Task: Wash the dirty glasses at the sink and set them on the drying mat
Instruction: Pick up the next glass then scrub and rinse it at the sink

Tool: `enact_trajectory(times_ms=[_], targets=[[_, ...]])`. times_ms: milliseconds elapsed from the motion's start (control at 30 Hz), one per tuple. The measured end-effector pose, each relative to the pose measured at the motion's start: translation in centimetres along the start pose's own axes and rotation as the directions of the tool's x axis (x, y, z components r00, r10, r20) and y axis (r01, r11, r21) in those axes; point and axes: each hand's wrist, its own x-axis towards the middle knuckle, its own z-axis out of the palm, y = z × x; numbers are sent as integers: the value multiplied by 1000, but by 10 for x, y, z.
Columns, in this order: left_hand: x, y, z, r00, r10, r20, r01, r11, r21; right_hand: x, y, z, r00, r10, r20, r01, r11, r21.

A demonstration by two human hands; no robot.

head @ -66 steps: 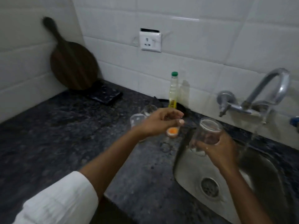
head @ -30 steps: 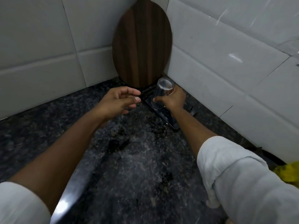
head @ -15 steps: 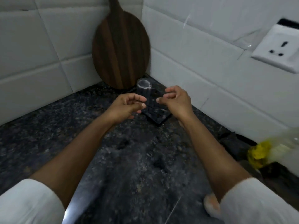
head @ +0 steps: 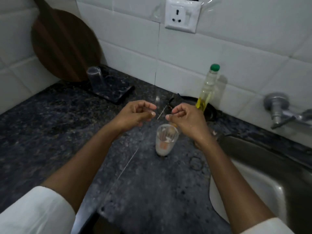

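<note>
Two empty hands above a dirty glass on a dark counter.

The left hand [head: 136, 114] and right hand [head: 184, 119], fingers loosely curled, hover just beyond the cloudy glass [head: 166, 141]; a clean glass [head: 97, 80] stands inverted on the mat [head: 116, 92].

Clean glass [head: 96, 79] on mat [head: 116, 92]; dirty glass [head: 166, 140] on counter

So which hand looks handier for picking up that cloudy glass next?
Probably the right hand: it hovers just above the cloudy glass and lies on the sink side. The left hand is empty too, but farther from it.
</note>
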Motion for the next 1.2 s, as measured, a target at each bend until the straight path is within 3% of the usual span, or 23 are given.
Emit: enact_trajectory(times_ms=[200, 333, 433, 567, 733, 967, 1133, 1200], targets=[[-17, -21, 18, 996, -81, -41, 80, 996, -26, -46, 36, 34, 999, 31, 38, -30, 999, -40], [-11, -27, 16, 994, -97, -41, 95, 994, -55, -57, 52, 79, 974, 141, -178, -130, 989, 73], [-5, -28, 17, 996, -84, -26, 82, 995, -54, -56, 55, 102, 930, 166, -329, -123, 982, 146], [4, -22, 27, 999, -39, 11, 40, 997, -72, -64, 55, 98, 893, 177, -413, -97, 973, 207], [17, 20, 82, 991, 70, 112, -59, 993, -100, -106, 70, 33, 860, 193, -473, -99, 971, 215], [37, 96, 247, 952, 172, 253, -171, 985, -25, -180, 128, -94, 758, 243, -605, -225, 968, 107], [55, 111, 344, 975, 213, 56, -220, 955, 198, -212, 178, -153, 721, 321, -614, -292, 944, 152], [61, 112, 358, 972, 233, -16, -225, 951, 212, -219, 194, -163, 712, 346, -611, -306, 936, 174]])
